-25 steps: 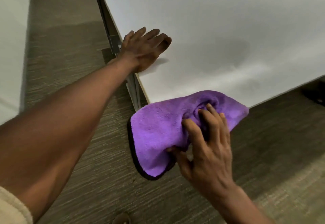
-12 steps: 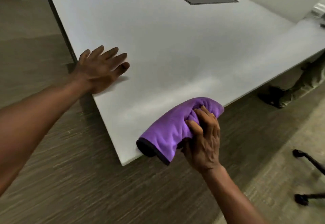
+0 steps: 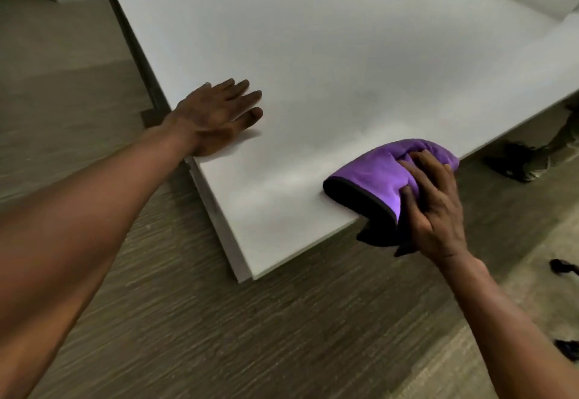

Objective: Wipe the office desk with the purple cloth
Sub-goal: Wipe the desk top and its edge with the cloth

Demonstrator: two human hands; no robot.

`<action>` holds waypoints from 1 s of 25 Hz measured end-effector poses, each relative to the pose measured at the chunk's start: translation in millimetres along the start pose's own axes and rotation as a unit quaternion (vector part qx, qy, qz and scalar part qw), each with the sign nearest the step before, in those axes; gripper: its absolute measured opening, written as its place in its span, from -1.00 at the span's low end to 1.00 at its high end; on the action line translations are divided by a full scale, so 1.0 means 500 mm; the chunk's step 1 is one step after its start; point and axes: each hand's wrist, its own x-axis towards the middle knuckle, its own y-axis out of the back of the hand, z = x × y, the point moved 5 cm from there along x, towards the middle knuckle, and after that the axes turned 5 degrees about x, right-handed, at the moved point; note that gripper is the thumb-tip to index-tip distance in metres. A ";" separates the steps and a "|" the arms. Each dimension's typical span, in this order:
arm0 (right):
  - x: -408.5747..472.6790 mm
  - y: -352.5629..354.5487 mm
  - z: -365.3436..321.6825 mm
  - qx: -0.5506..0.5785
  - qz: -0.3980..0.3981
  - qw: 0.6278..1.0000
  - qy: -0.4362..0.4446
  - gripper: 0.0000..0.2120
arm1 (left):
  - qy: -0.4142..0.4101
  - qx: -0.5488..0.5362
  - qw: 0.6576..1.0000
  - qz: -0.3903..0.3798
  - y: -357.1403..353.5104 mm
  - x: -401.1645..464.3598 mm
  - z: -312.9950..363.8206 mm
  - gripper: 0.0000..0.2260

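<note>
The purple cloth (image 3: 379,176) is bunched in the clenched right hand (image 3: 434,207) at the counter (image 3: 313,54) near edge for wiping; the left hand (image 3: 216,116) is laid flat, fingers extended, probably as bracing.

Bunched purple cloth (image 3: 376,176) overhangs the white desk (image 3: 313,69) front edge.
</note>
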 end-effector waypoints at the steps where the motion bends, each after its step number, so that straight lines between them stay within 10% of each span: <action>1: 0.015 0.007 0.001 0.005 -0.023 0.999 -0.026 -0.45 | -0.002 0.002 1.000 0.003 -0.002 0.002 0.000 -0.14; 14: 0.062 -0.004 -0.113 0.013 -0.237 0.971 -0.027 -0.39 | 0.025 -0.032 0.999 0.000 0.000 -0.009 -0.003 -0.19; 21: 0.127 -0.035 -0.106 -0.058 -0.174 0.975 -0.122 -0.57 | 0.054 -0.059 0.997 0.008 0.010 -0.013 0.002 -0.29; 25: 0.026 -0.023 -0.176 0.034 -0.229 0.973 -0.012 -0.55 | 0.047 -0.058 0.997 0.009 0.008 -0.010 0.002 -0.29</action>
